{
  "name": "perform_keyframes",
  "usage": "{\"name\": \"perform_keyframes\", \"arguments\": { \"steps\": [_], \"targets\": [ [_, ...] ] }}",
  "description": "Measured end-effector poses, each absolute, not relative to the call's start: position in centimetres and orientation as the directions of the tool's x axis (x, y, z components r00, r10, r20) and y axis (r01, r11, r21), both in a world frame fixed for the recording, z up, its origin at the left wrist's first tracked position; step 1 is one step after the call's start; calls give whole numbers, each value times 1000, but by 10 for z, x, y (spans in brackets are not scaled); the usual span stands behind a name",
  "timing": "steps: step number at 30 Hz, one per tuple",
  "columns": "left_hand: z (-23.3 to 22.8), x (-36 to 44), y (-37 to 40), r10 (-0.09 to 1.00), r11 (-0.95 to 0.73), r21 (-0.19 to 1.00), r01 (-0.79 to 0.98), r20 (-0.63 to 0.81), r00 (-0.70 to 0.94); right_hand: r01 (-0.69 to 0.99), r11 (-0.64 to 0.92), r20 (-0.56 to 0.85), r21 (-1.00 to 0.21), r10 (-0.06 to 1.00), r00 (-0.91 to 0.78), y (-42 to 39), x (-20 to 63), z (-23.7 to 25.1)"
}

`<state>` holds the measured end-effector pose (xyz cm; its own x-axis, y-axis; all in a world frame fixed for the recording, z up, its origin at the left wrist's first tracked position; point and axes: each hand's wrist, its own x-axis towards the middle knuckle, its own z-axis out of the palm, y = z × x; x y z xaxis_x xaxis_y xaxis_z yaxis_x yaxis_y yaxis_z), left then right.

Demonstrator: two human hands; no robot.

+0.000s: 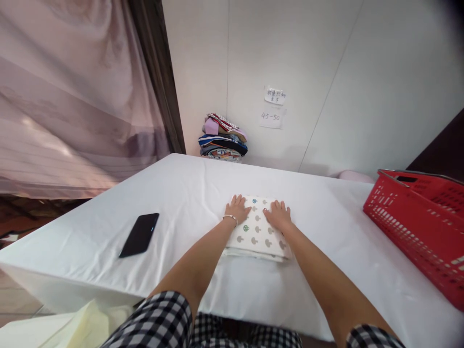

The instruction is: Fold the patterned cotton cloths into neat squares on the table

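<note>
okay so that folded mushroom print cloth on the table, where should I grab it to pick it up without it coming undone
Probably by its two short sides. The folded mushroom-print cloth lies flat on the white table, with layered edges showing along its near side. The left hand and right hand rest flat on its far corners. Slide the fingers under from left and right, thumbs on top, so all layers are pinched together.

folded cloth (258, 233) | white, mushroom print | flat on table, mid-front

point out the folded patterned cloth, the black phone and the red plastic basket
folded white patterned cloth (258, 237), head view, bare middle of its top
black phone (139, 235), head view, screen centre
red plastic basket (416, 232), head view, near side wall
</note>
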<state>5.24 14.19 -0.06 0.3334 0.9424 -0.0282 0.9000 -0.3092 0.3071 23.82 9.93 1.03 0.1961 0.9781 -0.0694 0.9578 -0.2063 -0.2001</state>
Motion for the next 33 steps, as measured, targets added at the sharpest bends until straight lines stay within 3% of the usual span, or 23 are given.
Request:
{"name": "perform_keyframes", "arguments": {
  "steps": [4, 8, 16, 28, 33],
  "targets": [
    [1, 53, 142, 944, -308, 312, 899, -14, 328, 987, -24, 13, -160, 1000, 27, 119, 214, 25],
    [2, 50, 142, 939, -321, 335, 886, -5, 343, 969, 119, -51, -216, 990, -133, 131, 203, 16],
    [0, 49, 142, 939, -321, 340, 884, -6, 344, 974, -128, -133, -187, 986, 104, 139, 250, 1],
    [-2, 49, 146, 943, -311, 315, 897, -13, 332, 955, -140, -140, -262, 984, 106, 110, 244, 6],
    [-5, 49, 146, 940, -321, 307, 896, -14, 341, 912, -97, -116, -399, 992, 55, 51, 246, -3]
  ]
}}
